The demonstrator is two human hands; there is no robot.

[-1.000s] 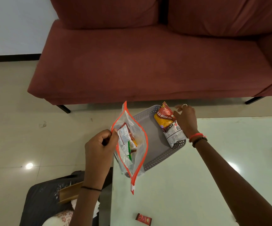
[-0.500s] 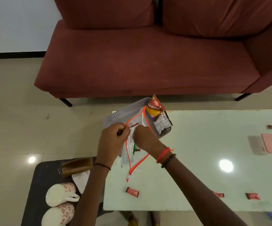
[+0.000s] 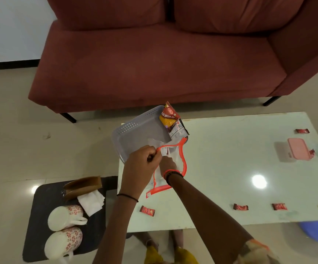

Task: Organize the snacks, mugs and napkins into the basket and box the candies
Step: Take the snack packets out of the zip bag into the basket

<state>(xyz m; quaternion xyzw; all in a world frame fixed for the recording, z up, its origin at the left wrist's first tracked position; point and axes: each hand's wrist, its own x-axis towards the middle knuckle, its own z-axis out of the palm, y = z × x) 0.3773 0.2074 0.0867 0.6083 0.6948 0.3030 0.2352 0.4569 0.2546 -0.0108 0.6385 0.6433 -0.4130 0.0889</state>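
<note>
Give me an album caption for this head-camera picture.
Left hand holds a clear pouch open; right hand reaches inside, beside the basket.

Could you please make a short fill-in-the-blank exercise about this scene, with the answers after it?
1. The right hand reaches inside the clear ____ that the left hand holds open.
2. The snack packet lies in the grey ____.
3. Two ____ lie on the dark mat beside the table.
4. The pink box stands on the ____.

Answers: pouch; basket; mugs; table
</note>
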